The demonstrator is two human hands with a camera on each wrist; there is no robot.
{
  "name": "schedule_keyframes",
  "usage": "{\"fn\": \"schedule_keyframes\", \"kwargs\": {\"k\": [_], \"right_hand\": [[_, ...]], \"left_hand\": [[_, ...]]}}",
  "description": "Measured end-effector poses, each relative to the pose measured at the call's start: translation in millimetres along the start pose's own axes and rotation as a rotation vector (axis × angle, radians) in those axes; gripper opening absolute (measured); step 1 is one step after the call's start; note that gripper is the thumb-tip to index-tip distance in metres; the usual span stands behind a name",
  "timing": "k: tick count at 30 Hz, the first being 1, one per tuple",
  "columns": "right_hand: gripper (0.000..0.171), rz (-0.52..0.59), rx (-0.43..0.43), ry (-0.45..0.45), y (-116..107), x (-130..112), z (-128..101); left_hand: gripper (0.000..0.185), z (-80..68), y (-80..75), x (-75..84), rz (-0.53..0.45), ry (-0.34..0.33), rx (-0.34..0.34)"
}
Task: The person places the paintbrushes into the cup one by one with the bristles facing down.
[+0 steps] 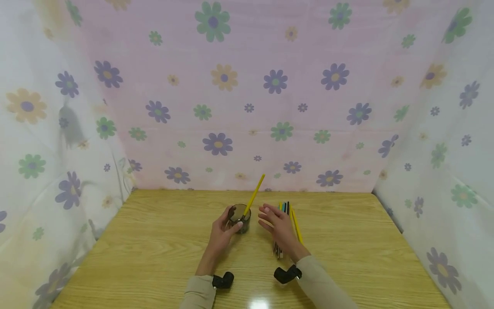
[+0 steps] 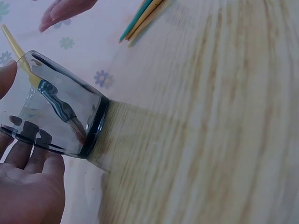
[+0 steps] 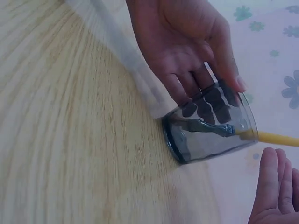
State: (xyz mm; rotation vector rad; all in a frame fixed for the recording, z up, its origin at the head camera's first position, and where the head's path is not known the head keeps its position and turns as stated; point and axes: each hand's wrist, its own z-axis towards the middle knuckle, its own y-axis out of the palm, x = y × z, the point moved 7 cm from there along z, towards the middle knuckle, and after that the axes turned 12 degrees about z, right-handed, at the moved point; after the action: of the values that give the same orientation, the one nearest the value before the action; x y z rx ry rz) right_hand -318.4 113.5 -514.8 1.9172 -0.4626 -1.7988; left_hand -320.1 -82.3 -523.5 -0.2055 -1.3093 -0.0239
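A clear glass cup (image 1: pixel 240 219) stands on the wooden table (image 1: pixel 154 249) near its far edge. My left hand (image 1: pixel 227 224) grips it, thumb on the near side and fingers round the far side. A yellow-handled paintbrush (image 1: pixel 254 194) leans in the cup, bristles down (image 2: pixel 70 119); its handle (image 3: pixel 275 137) points up and to the right. My right hand (image 1: pixel 275 222) hovers just right of the cup with relaxed fingers and holds nothing. In the right wrist view my left hand (image 3: pixel 187 46) wraps the cup (image 3: pixel 210 126) and the right fingertips (image 3: pixel 273 186) are close beside it.
Several pencils and brushes (image 1: pixel 294 219) lie in a bundle on the table under and beside my right hand; their ends (image 2: pixel 140 16) show in the left wrist view. Floral cloth (image 1: pixel 247 94) walls the table at the back and on both sides.
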Motion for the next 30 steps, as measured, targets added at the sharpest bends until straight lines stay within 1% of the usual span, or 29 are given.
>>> {"fn": "schedule_keyframes", "kwargs": {"k": [2, 7, 11, 14, 17, 21, 25, 27, 30], "right_hand": [[0.048, 0.013, 0.011, 0.032, -7.1, -1.9, -3.9], [0.05, 0.033, 0.101, 0.085, -35.2, -12.8, -12.5], [0.053, 0.059, 0.165, 0.098, -60.5, -24.4, -17.2], [0.059, 0.083, 0.194, 0.094, -77.6, -33.7, -21.3], [0.06, 0.092, 0.225, 0.094, -92.7, -42.2, -26.8], [0.06, 0.074, 0.247, 0.106, -108.7, -50.8, -32.1], [0.062, 0.033, 0.251, 0.126, -121.8, -54.3, -35.2], [0.062, -0.008, 0.248, 0.134, -126.9, -55.0, -37.3], [0.058, -0.099, 0.242, 0.146, -133.3, -55.3, -41.4]], "left_hand": [[0.066, -0.1, 0.1, -0.4, -0.001, -0.002, -0.003], [0.067, -0.3, 0.5, -0.6, 0.011, -0.006, -0.002], [0.067, -0.4, 0.7, -0.3, 0.024, 0.009, -0.004], [0.067, -0.5, 0.0, -1.4, 0.029, 0.018, -0.002], [0.067, -0.8, -0.3, -3.6, 0.029, 0.008, 0.0], [0.067, -1.8, 0.2, -4.3, 0.015, -0.013, -0.003], [0.066, -3.0, 0.7, -2.5, -0.001, -0.012, -0.012], [0.066, -3.3, 0.9, -1.3, 0.001, -0.003, -0.018], [0.066, -3.3, 1.1, -0.3, 0.009, -0.001, -0.023]]}}
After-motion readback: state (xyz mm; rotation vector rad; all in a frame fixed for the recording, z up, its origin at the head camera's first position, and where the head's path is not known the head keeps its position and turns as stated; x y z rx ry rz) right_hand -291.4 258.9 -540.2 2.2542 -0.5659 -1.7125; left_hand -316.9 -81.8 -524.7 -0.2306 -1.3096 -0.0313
